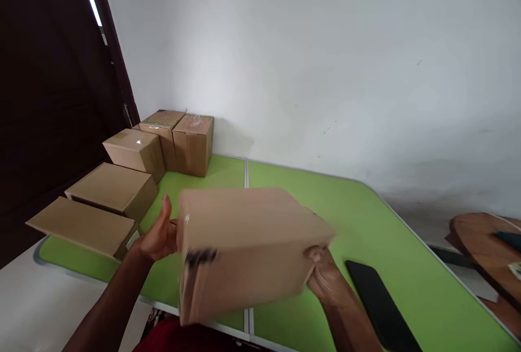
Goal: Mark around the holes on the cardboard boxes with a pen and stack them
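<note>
A brown cardboard box (248, 238), slightly blurred, is held tilted above the green table (293, 178), with a dark mark on its near side. My left hand (160, 235) is at the box's left end, thumb raised and apart, its other fingers partly hidden behind the box edge. At the right end, my right hand (321, 276) grips the lower corner with the thumb on the near face. A black flat object (380, 303) lies on the table beside my right forearm.
Several closed cardboard boxes (109, 189) line the table's left side, reaching back to the white wall (301, 59). A dark door (52, 70) stands at the left. Beyond the table's right edge is a brown wooden piece of furniture (480, 238).
</note>
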The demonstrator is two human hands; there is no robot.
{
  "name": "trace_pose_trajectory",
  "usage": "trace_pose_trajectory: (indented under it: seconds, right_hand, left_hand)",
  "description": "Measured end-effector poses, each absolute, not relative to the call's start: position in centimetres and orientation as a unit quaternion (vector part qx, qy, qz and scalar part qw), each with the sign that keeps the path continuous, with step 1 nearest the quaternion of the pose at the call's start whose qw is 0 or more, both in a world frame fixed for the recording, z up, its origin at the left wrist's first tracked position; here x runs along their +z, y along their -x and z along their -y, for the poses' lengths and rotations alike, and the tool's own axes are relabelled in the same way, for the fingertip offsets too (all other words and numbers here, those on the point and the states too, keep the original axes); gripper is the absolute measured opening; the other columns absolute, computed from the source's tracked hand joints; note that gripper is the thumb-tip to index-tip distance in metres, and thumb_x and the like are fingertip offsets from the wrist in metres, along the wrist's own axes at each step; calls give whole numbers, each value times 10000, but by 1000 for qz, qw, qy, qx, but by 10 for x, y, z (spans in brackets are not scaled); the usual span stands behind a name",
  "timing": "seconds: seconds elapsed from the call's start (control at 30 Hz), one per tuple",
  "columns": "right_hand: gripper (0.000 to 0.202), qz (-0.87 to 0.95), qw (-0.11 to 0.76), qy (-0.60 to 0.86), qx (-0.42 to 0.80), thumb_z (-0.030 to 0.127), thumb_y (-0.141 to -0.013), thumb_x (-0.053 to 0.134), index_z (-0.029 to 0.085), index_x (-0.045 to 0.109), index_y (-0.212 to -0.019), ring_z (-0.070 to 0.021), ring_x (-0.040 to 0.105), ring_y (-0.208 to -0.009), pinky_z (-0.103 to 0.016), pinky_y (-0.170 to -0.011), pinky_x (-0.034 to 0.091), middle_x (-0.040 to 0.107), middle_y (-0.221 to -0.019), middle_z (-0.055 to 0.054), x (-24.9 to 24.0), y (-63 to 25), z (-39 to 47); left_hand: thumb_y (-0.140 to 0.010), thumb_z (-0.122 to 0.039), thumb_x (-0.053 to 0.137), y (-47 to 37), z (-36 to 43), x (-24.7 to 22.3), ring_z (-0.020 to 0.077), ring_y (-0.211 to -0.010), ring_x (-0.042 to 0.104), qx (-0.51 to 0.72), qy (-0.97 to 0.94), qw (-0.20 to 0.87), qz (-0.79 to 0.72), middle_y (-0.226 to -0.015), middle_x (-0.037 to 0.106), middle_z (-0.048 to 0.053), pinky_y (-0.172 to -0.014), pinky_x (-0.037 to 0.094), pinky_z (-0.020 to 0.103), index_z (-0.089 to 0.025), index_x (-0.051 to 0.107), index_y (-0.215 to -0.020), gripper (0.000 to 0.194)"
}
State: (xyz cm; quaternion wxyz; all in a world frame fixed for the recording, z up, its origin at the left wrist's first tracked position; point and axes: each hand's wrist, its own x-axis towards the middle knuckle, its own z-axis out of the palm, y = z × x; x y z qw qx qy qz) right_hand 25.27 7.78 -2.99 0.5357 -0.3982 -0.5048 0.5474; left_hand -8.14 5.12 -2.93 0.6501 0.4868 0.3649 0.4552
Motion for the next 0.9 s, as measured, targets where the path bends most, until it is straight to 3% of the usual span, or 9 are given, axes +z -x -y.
trace_pose_trajectory:
  seconds: [0.1,0.27,0.37,0.43,0.53,0.67,0.8,0.9]
  right_hand:
    - [828,455,558,411,558,855,-800,690,359,726,-1461,-484,779,-1220,-734,-1113,577,884,-1102,-107,-69,-245,-71]
    - [808,381,600,432,555,865,-921,533,368,651,-1546,-459,762,-1278,-722,-1124,572,888,-1113,-92,-94,-232,-63]
    - [794,395,594,433,551,836,-963,475,346,634,-1567,-445,762,-1286,-702,-1113,586,887,-1129,-98,-93,-230,-61]
    - [773,405,585,429,557,806,-969,480,349,622,-1577,-441,762,-1287,-700,-1106,592,883,-1157,-97,-94,-232,-61]
    - [749,377,580,437,575,748,-909,611,371,625,-1556,-455,761,-1276,-720,-1096,595,868,-1230,-84,-107,-236,-55]
    - [671,357,551,456,601,707,-863,714,439,660,-1476,-462,748,-1290,-727,-1088,602,833,-1336,-47,-143,-237,-31]
    - [699,387,499,436,641,818,-923,602,425,662,-1498,-460,634,-1465,-713,-1157,554,742,-1521,-68,-148,-243,-7]
    - [807,405,516,435,617,922,-936,459,380,669,-1495,-445,480,-1607,-714,-1276,415,607,-1679,-90,-115,-249,-9]
  left_hand:
    - [-753,-1126,98,82,-42,-24,457,-1531,570,450,-496,648,-362,-1564,693,171,-1178,535,618,-244,693,-1536,1321]
    - [-760,-1047,583,78,-25,-16,475,-1672,358,471,-581,560,-357,-1844,326,167,-1307,408,624,-253,359,-1761,1297]
    - [-709,-927,803,74,-19,-15,487,-1721,218,479,-597,517,-383,-1880,216,165,-1356,294,668,-278,235,-1793,1386]
    - [-718,-936,788,71,-18,-14,494,-1723,199,471,-587,497,-431,-1873,229,181,-1367,248,692,-272,287,-1773,1343]
    - [-741,-947,754,65,-18,-6,535,-1666,313,444,-594,450,-497,-1823,324,229,-1330,303,744,-246,373,-1730,1271]
    - [-791,-779,854,61,-17,8,525,-1572,471,421,-615,389,-542,-1764,427,235,-1276,415,724,-239,353,-1744,1204]
    - [-812,-699,878,78,-12,19,507,-1552,512,395,-627,396,-542,-1757,468,189,-1244,467,709,-278,410,-1730,1113]
    - [-778,-685,907,90,-7,24,525,-1530,540,336,-657,395,-547,-1735,515,170,-1211,495,726,-296,462,-1714,1107]
